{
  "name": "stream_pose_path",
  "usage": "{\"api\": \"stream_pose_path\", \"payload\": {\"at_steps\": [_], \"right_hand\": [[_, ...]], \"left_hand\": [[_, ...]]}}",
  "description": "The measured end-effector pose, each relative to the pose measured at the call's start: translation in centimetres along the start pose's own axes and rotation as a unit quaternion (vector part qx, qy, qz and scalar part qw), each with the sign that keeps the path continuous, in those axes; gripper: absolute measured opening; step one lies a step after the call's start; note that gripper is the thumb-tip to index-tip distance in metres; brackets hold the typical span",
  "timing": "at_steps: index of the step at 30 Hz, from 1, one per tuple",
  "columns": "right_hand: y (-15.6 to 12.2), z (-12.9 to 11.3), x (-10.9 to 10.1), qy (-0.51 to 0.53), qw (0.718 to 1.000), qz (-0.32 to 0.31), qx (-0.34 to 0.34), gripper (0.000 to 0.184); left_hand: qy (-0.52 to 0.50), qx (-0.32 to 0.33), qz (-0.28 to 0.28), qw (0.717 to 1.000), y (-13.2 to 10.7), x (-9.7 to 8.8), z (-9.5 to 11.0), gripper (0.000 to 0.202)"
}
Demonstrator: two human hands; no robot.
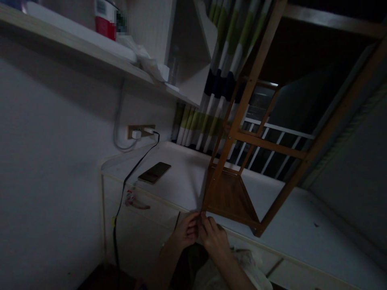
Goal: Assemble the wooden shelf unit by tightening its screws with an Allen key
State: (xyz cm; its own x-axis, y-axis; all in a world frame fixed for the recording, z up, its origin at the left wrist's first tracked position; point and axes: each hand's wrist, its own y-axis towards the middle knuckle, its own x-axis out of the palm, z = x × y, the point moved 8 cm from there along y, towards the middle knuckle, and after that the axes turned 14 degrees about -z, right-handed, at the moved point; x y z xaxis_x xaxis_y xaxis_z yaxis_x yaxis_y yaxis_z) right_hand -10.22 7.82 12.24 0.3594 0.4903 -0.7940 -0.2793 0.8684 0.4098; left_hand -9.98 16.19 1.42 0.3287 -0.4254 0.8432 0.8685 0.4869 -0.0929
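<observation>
My left hand (186, 230) and my right hand (213, 235) meet at the front edge of the white countertop (184, 177). Their fingertips are pinched together close to the lower left corner of a brown wooden rack (232, 197). Whatever lies between the fingers is too dark and small to make out. The rack stands tilted in my view on the countertop, with a slatted bottom shelf and tall legs. Left of it a smartphone (155, 172) lies flat.
A black cable (130, 175) runs from the wall socket (140, 131) down past the counter's left side. Overhead juts a shelf (75, 48) with a red and white container (105, 20) and tissue. Striped curtains (193, 125) and a white railing (278, 141) are behind the rack.
</observation>
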Motion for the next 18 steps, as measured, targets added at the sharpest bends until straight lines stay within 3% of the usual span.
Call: {"api": "stream_pose_path", "payload": {"at_steps": [18], "right_hand": [[0.6,-0.2,0.0,-0.008,0.999,-0.024,-0.028,0.020]], "left_hand": [[-0.059,-0.025,-0.074,0.995,-0.1,0.9,-0.1,0.025]]}}
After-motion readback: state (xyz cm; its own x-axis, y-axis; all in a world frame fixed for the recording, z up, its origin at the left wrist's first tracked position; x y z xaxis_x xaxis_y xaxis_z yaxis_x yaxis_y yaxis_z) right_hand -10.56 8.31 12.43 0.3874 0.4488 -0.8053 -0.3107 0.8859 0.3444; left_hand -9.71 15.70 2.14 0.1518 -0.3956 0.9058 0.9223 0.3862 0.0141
